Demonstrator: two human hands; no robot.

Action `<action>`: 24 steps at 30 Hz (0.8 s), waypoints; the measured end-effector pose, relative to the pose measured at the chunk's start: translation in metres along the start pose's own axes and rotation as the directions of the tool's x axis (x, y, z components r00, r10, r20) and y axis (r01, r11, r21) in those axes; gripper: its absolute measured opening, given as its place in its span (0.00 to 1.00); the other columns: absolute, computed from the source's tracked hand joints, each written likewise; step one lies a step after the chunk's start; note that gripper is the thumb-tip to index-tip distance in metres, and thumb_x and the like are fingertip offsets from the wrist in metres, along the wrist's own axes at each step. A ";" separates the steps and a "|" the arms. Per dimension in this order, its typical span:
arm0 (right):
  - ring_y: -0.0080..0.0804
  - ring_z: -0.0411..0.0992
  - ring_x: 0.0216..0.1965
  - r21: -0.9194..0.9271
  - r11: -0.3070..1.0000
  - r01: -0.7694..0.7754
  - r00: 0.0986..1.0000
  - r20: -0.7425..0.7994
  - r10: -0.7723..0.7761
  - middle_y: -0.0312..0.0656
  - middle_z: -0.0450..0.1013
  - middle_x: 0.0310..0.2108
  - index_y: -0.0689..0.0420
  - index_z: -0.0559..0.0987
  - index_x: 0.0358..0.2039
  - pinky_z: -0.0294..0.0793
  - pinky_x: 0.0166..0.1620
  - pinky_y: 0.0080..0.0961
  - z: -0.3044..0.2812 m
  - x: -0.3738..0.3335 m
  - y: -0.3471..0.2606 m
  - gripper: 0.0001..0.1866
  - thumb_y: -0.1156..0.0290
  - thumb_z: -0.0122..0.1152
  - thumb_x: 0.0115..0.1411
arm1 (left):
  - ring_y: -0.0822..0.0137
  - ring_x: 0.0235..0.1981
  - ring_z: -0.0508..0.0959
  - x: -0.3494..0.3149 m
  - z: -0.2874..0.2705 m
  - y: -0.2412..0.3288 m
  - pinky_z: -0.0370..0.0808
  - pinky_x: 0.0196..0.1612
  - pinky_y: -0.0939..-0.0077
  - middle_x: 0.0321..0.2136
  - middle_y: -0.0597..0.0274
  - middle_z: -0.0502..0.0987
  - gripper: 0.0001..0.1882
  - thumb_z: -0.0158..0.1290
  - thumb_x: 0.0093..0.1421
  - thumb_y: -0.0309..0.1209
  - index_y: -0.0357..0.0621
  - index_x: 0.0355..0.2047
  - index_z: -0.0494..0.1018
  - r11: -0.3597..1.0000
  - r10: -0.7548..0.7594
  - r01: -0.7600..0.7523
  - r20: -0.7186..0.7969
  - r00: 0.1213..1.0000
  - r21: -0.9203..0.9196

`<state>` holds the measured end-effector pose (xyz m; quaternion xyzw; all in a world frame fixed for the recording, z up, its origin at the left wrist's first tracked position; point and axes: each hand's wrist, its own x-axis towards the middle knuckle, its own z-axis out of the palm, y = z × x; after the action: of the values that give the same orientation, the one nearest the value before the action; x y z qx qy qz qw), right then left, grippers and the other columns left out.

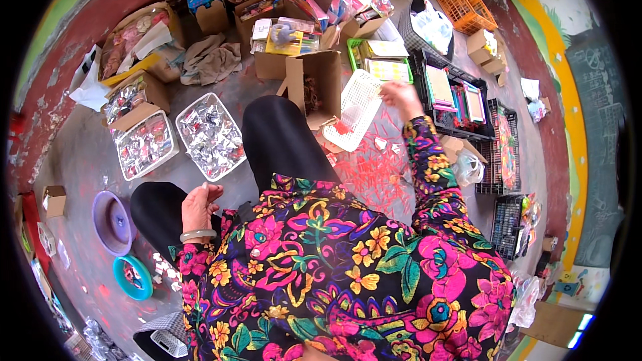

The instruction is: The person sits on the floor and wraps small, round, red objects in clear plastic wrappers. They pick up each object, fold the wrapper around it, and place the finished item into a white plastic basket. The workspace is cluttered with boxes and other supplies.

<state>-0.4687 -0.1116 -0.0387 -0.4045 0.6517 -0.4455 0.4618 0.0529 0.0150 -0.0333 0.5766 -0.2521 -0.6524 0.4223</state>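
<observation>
My right hand is raised at the right edge of a white plastic basket, its fingers bent together. I cannot make out what is in them or whether they touch the rim. A small heap of red bits lies in the basket's near end. My left hand, with a pale bangle at the wrist, hovers by my left knee, fingers curled together; anything inside them is hidden. Left of my knees, two white baskets hold many small wrapped pieces in silver, red and black.
An open cardboard box stands beside the white basket. Red strips litter the floor on the right. Black crates line the right side. A purple basin and a teal basin sit at left. Boxes and a brown cloth lie ahead.
</observation>
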 end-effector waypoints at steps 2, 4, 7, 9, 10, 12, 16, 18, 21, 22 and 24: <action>0.22 0.71 0.19 -0.239 0.960 -0.146 0.989 -0.064 0.134 0.36 0.73 0.20 0.60 0.79 0.26 0.70 0.23 0.19 0.006 0.006 0.058 0.06 0.71 0.58 0.49 | 0.71 0.32 0.77 0.005 0.002 -0.004 0.67 0.27 0.84 0.30 0.60 0.78 0.12 0.46 0.60 0.36 0.41 0.29 0.73 0.999 -0.015 0.015 -0.017 1.000 0.039; 0.25 0.73 0.22 -0.594 0.796 -0.120 0.993 -0.075 0.093 0.41 0.75 0.23 0.62 0.79 0.30 0.72 0.27 0.21 0.020 0.013 0.114 0.10 0.70 0.60 0.49 | 0.71 0.31 0.77 0.008 0.002 -0.007 0.67 0.26 0.84 0.29 0.60 0.78 0.12 0.46 0.60 0.36 0.41 0.29 0.73 0.997 -0.024 0.027 -0.043 0.999 0.074; 0.41 0.73 0.37 -0.837 0.535 -0.115 0.993 -0.096 0.063 0.50 0.73 0.35 0.58 0.76 0.40 0.71 0.43 0.33 0.055 0.007 0.128 0.20 0.67 0.63 0.44 | 0.71 0.31 0.77 0.007 -0.002 -0.009 0.68 0.25 0.84 0.29 0.59 0.78 0.11 0.46 0.60 0.35 0.40 0.29 0.73 0.994 -0.019 0.028 -0.081 0.997 0.110; 0.45 0.69 0.43 -0.849 0.508 -0.144 0.990 -0.128 0.067 0.52 0.70 0.40 0.58 0.72 0.45 0.69 0.47 0.34 0.077 0.006 0.119 0.25 0.67 0.63 0.44 | 0.71 0.30 0.77 0.006 -0.006 -0.010 0.69 0.24 0.85 0.29 0.59 0.78 0.11 0.46 0.60 0.35 0.40 0.29 0.72 0.991 -0.023 0.037 -0.109 0.994 0.126; 0.46 0.68 0.44 -0.862 0.492 -0.120 0.992 -0.129 0.016 0.53 0.69 0.41 0.58 0.70 0.46 0.68 0.48 0.35 0.081 0.008 0.121 0.27 0.67 0.63 0.44 | 0.71 0.30 0.77 0.006 -0.005 -0.011 0.69 0.24 0.85 0.29 0.59 0.78 0.11 0.46 0.60 0.35 0.40 0.29 0.72 0.991 -0.024 0.038 -0.108 0.994 0.130; 0.48 0.66 0.45 -0.878 0.471 -0.093 0.988 -0.139 -0.065 0.53 0.66 0.42 0.58 0.69 0.46 0.68 0.48 0.36 0.086 0.015 0.127 0.26 0.68 0.61 0.45 | 0.71 0.31 0.77 0.007 -0.004 -0.012 0.69 0.24 0.85 0.28 0.59 0.78 0.11 0.45 0.60 0.34 0.40 0.29 0.72 0.989 -0.027 0.042 -0.109 0.994 0.139; 0.46 0.64 0.46 -0.911 0.386 -0.145 0.966 -0.215 -0.143 0.49 0.65 0.41 0.55 0.68 0.46 0.69 0.45 0.38 0.091 0.033 0.140 0.20 0.70 0.52 0.50 | 0.71 0.30 0.77 0.007 0.002 -0.011 0.70 0.25 0.84 0.28 0.59 0.77 0.12 0.46 0.60 0.35 0.38 0.29 0.73 0.984 -0.056 0.076 -0.125 0.991 0.162; 0.44 0.64 0.46 -0.930 0.325 -0.171 0.948 -0.245 -0.203 0.47 0.64 0.42 0.53 0.67 0.47 0.70 0.44 0.38 0.093 0.038 0.147 0.20 0.70 0.49 0.52 | 0.71 0.30 0.77 0.008 0.005 -0.011 0.70 0.25 0.84 0.28 0.58 0.77 0.13 0.46 0.60 0.35 0.38 0.29 0.73 0.983 -0.061 0.082 -0.132 0.989 0.165; 0.42 0.63 0.47 -0.930 0.300 -0.214 0.957 -0.261 -0.124 0.44 0.64 0.42 0.50 0.66 0.49 0.70 0.42 0.37 0.093 0.044 0.153 0.20 0.69 0.47 0.53 | 0.71 0.29 0.77 0.008 0.002 -0.013 0.70 0.24 0.84 0.28 0.58 0.78 0.13 0.46 0.60 0.35 0.38 0.29 0.73 0.982 -0.060 0.083 -0.135 0.989 0.171; 0.42 0.63 0.48 -0.929 0.295 -0.224 0.958 -0.266 -0.107 0.44 0.64 0.42 0.49 0.66 0.49 0.71 0.41 0.37 0.092 0.044 0.150 0.20 0.69 0.47 0.53 | 0.71 0.29 0.77 0.009 0.001 -0.015 0.70 0.24 0.85 0.28 0.57 0.78 0.13 0.46 0.60 0.35 0.38 0.29 0.73 0.982 -0.059 0.081 -0.134 0.989 0.168; 0.43 0.64 0.47 -0.932 0.298 -0.207 0.958 -0.254 -0.131 0.45 0.65 0.41 0.49 0.66 0.49 0.71 0.41 0.39 0.092 0.045 0.145 0.19 0.69 0.46 0.54 | 0.71 0.29 0.77 0.010 0.002 -0.016 0.70 0.24 0.85 0.28 0.57 0.78 0.13 0.46 0.60 0.35 0.37 0.29 0.73 0.982 -0.065 0.088 -0.137 0.988 0.168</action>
<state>-0.4080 -0.1332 -0.2047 -0.5151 0.8559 -0.0139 0.0444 0.0475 0.0146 -0.0510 0.6622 -0.2572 -0.6043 0.3606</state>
